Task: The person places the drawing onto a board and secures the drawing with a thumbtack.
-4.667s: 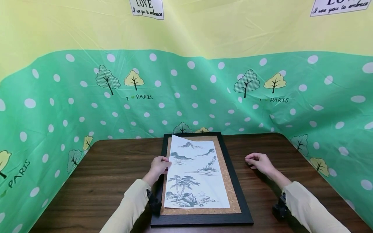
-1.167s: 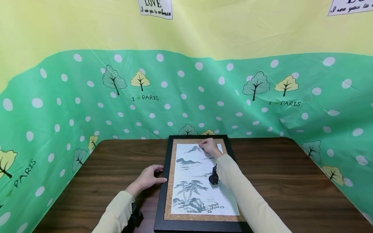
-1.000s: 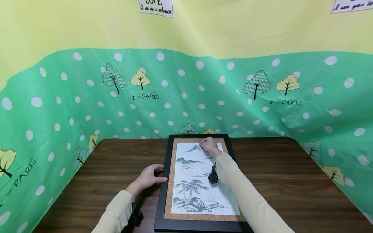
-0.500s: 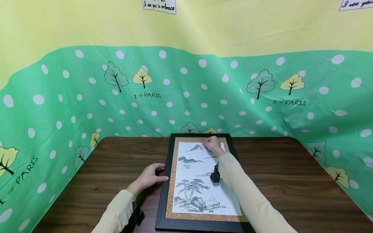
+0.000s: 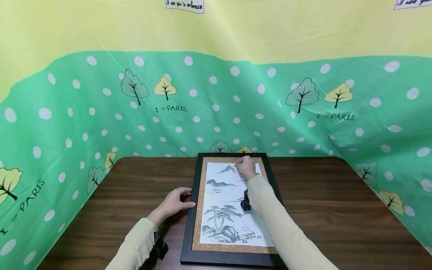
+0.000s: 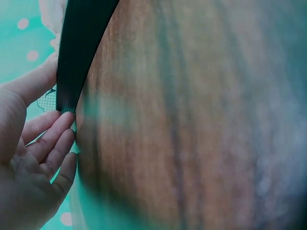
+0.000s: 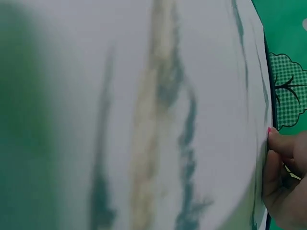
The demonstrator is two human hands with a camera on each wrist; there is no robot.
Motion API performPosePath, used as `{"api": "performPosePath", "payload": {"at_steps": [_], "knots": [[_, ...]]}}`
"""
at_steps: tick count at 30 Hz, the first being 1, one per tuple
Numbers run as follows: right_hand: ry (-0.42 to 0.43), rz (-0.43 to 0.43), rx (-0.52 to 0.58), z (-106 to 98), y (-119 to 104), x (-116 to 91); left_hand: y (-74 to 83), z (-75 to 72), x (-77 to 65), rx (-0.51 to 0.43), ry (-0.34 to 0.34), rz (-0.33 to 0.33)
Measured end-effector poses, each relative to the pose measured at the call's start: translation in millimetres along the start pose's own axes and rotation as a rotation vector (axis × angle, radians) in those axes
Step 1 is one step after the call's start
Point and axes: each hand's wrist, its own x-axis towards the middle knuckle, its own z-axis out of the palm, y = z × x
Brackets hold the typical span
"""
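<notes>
A black-framed cork board (image 5: 233, 258) lies on the dark wooden table, its cork showing around a sheet of paper (image 5: 219, 195). Grey mountains and trees are printed on the sheet. At the sheet's top edge, right of middle, my right hand (image 5: 246, 167) presses down with its fingertips together. A pink push pin (image 7: 269, 130), mostly hidden, shows between them in the right wrist view. My left hand (image 5: 173, 202) touches the frame's left side, fingers fairly straight. In the left wrist view, its thumb and fingertips (image 6: 66, 117) rest against the black edge.
The brown wooden table (image 5: 320, 202) extends to both sides of the board. Behind and around it hangs a green and yellow cloth (image 5: 216, 93) with white dots and printed trees, meeting the table's back edge.
Earlier my left hand held the sheet's left edge and my right hand was apart over the table. Both now touch the board or sheet. In the last second only the head view has shifted slightly.
</notes>
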Motion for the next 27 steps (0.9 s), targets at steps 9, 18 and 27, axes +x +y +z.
{"api": "performPosePath", "payload": {"at_steps": [9,18,27], "knots": [[-0.206,0.026,0.285,-11,12,9,1.1,0.2,1.6,0.008,-0.006,-0.001],[-0.254,-0.152,0.181,-52,30,-4,3.0,3.0,3.1,0.011,-0.023,-0.015],[-0.203,-0.301,0.127,-95,54,-27,3.9,1.0,4.1,0.027,-0.021,-0.013]]}}
